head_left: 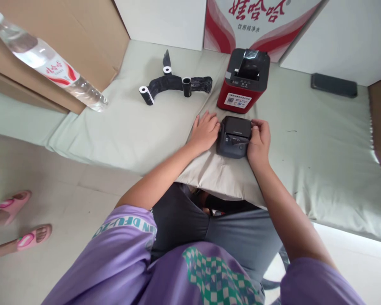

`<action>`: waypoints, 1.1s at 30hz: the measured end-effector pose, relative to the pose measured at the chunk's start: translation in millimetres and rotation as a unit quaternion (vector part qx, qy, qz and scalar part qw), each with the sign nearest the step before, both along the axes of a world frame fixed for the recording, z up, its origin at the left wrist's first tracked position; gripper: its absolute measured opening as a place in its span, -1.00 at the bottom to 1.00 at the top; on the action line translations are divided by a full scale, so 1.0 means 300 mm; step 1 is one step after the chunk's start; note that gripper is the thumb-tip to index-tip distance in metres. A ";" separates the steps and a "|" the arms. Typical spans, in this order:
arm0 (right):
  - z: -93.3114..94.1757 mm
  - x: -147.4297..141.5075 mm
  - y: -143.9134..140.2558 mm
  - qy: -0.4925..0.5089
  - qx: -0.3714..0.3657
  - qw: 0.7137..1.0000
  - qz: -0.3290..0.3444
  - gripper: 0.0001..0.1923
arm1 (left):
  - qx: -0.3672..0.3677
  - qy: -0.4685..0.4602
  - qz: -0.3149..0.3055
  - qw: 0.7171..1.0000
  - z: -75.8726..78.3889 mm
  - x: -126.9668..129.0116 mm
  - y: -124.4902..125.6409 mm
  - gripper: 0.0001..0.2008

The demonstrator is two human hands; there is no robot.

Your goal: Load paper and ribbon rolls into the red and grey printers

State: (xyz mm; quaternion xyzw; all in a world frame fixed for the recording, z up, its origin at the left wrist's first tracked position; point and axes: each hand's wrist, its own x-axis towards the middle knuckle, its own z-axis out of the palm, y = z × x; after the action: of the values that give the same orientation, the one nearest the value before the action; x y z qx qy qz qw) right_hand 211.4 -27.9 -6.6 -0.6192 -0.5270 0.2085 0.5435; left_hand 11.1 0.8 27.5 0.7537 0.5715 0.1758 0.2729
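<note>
A small dark label printer [233, 137] sits on the cloth in front of me, a loose strip of film lying across its front. My right hand [259, 140] grips its right side, the thumb along the edge and the fingers curled behind. On its left, my left hand [205, 131] lies flat on the cloth with fingers stretched out, the thumb side against or very near the printer. Just behind stands a red and black receipt printer [244, 80] with a white label on its front. Farther left are three paper rolls [186, 87] around crumpled black wrapping [165, 84].
A water bottle [55, 63] stands at the left by a cardboard box [82, 34]. Several white cartons [168, 21] line the back. A black phone-like slab [334, 85] lies at the right. Another person's feet in pink slippers [34, 237] are on the floor at left.
</note>
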 end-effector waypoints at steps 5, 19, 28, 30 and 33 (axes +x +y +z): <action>0.001 0.049 0.038 0.060 -0.061 0.995 0.058 -0.69 | 0.033 -0.036 -0.012 0.999 -0.004 -0.019 0.021 -0.66; 0.033 0.139 0.074 0.067 -0.058 0.960 0.267 -0.47 | 0.051 -0.116 -0.045 0.991 -0.025 -0.040 0.071 -0.75; 0.035 0.090 0.103 0.062 -0.030 0.988 0.137 -0.34 | 0.145 -0.218 -0.101 0.960 -0.058 -0.056 0.089 -0.86; 0.042 0.081 0.104 0.047 -0.029 0.990 0.129 -0.29 | 0.174 -0.232 -0.127 0.949 -0.054 -0.058 0.081 -0.89; 0.054 0.072 0.103 0.029 -0.032 0.992 0.122 -0.23 | 0.202 -0.215 -0.161 0.942 -0.046 -0.059 0.062 -0.86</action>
State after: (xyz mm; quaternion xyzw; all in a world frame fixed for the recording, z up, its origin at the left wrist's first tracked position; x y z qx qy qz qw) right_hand 233.2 2.9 9.5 -0.5612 -0.5759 0.3076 0.5087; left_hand -6.6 19.3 13.8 0.8188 0.3229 0.3994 0.2565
